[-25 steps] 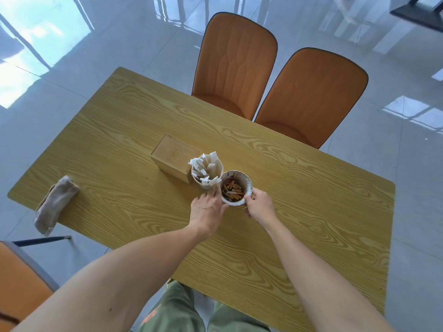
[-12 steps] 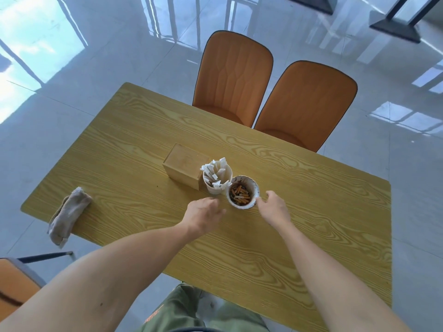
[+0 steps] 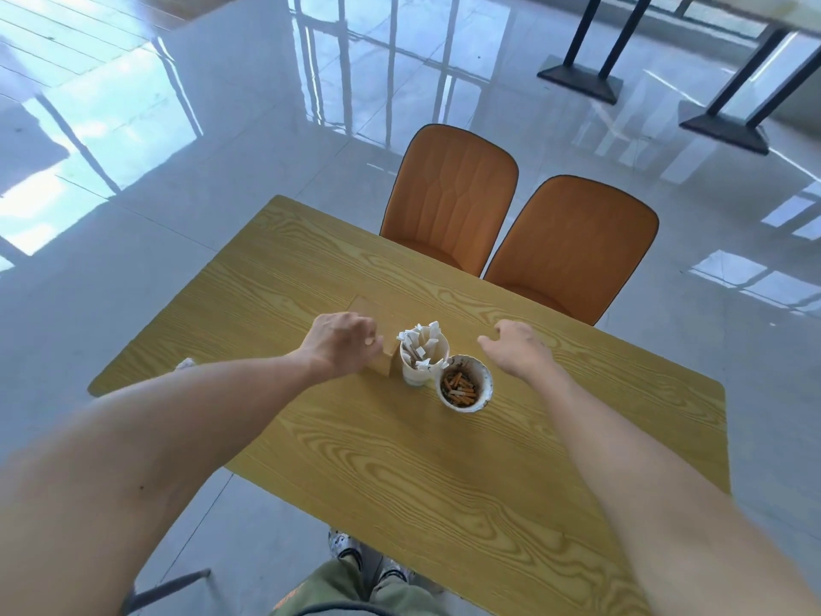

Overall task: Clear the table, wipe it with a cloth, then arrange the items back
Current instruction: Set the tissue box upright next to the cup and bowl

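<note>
Glossy grey floor tiles fill the upper half of the frame, and the wood-grain table [image 3: 444, 460] runs across the middle and lower right. At its centre stand three items, touching or nearly so: one wooden box [image 3: 377, 311], one cup of white packets [image 3: 421, 353] and one cup of cigarette butts [image 3: 464, 384]. Behind the table are two orange chairs [image 3: 448, 197]. A pale scrap at the table's left edge may be the cloth [image 3: 185, 363] (mostly hidden by the forearm, so I cannot be sure).

By my reading this is the arranging-back step. The left hand [image 3: 342, 344] lies over the box with fingers curled at its near corner; whether it truly grips is unclear. The right hand [image 3: 517, 346] hovers apart from the butt cup, fingers loosely spread, holding nothing. Next seems a small squaring of the box against the cups, without tipping either.
</note>
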